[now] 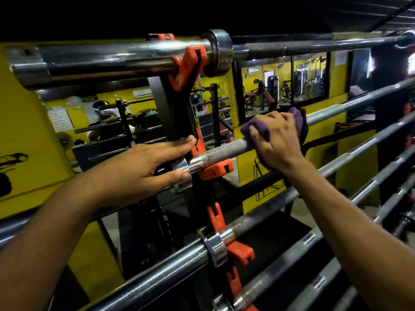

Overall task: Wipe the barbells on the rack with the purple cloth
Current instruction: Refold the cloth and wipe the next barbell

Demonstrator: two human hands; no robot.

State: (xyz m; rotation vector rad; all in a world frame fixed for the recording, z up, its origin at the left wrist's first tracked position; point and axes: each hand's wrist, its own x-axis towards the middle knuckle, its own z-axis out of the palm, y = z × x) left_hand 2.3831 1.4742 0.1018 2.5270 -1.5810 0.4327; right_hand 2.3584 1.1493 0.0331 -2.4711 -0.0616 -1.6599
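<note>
Reading from the left: a yellow wall [27, 122] carries a mirror [107, 122] behind a black rack upright [166, 108] fitted with orange hooks [187, 66]. Top hook: a thick chrome barbell sleeve [101, 59] with its collar [219, 52] just right of the upright.

Left hand [143, 167]: fingers straight and spread flat, holding nothing in a grasp. The fingertips lie against the upright beside the second orange hook [216, 168]; the thumb rests on the chrome collar [182, 173] of the second barbell [222, 151].

Second barbell: lies in its hook, knurled shaft running up and to the right.

Right hand [278, 140]: fingers curled over the purple cloth [260, 129], which is bunched around the shaft of the second barbell, right of the hook. Cloth edges show above the knuckles and below the palm.

Lower barbells [258, 212]: several more bars rest on orange hooks lower down the same upright, each running up toward the right edge, well apart from both hands.

Far right: a second mirror [285, 81] reflects gym machines.
</note>
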